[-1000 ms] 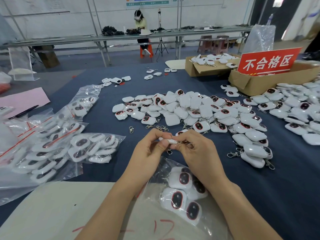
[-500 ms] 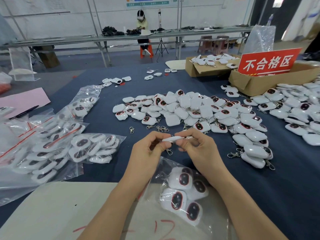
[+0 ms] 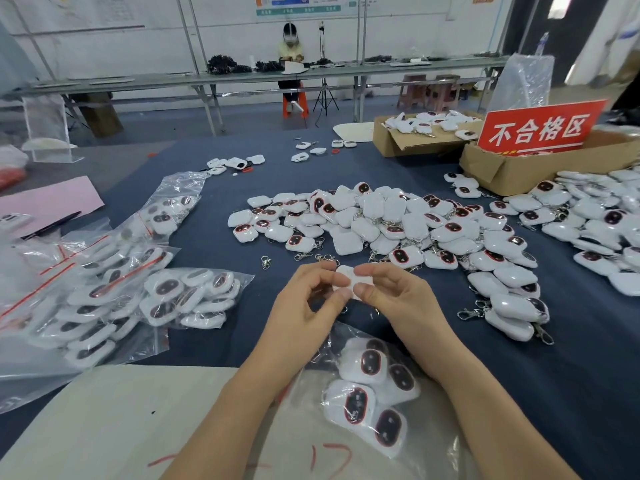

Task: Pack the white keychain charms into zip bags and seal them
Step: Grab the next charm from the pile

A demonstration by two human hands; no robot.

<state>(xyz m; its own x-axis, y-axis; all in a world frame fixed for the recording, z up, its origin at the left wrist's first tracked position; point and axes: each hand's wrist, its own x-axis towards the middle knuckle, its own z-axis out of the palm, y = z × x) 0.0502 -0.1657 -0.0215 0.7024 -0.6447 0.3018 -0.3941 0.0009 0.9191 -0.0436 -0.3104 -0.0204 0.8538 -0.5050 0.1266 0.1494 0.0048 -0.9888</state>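
Observation:
One white keychain charm [image 3: 352,280] is held above the table between both hands, its plain white back toward me. My left hand [image 3: 308,306] pinches its left edge and my right hand [image 3: 394,296] pinches its right edge. Just below my wrists lies an open clear zip bag [image 3: 367,393] with several charms inside, their dark red-rimmed faces up. A big loose pile of white charms [image 3: 381,226] covers the blue table beyond my hands.
Filled zip bags [image 3: 104,289] with red seal strips lie at the left. Cardboard boxes [image 3: 519,164] with a red sign [image 3: 540,128] stand at the back right, beside more charms [image 3: 606,223]. A beige board [image 3: 104,420] lies under my left forearm. Another person sits at a far bench.
The charm has been turned from edge-on to its flat back facing me, and both hands have lifted it slightly and spread a little apart.

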